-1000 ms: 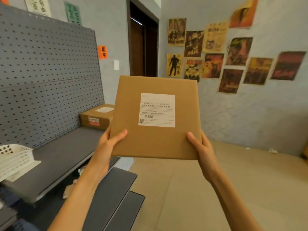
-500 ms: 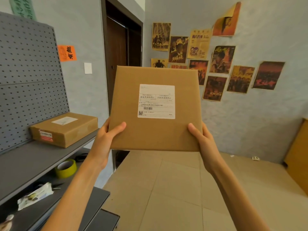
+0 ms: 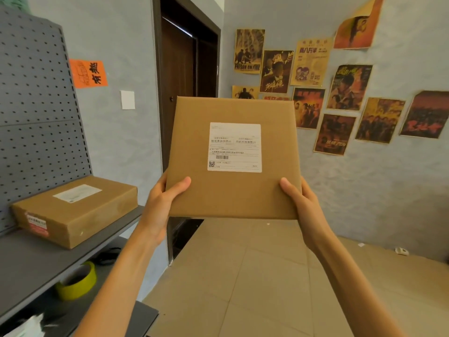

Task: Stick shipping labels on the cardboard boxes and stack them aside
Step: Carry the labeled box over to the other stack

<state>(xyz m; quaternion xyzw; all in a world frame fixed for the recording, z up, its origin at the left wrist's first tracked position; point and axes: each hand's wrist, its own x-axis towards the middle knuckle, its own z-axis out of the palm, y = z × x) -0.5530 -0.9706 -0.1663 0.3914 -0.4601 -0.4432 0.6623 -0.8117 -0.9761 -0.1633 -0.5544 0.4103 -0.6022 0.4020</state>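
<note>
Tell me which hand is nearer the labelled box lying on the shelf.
Left. The left hand is just right of the shelf box; the right hand is across the held box.

Packing room; pegboard shelving (image 3: 43, 132), labelled parcel (image 3: 75, 210)

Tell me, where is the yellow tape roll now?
In the head view, the yellow tape roll lies low on the left, on the lower shelf, under the shelf that carries the labelled box.
</note>
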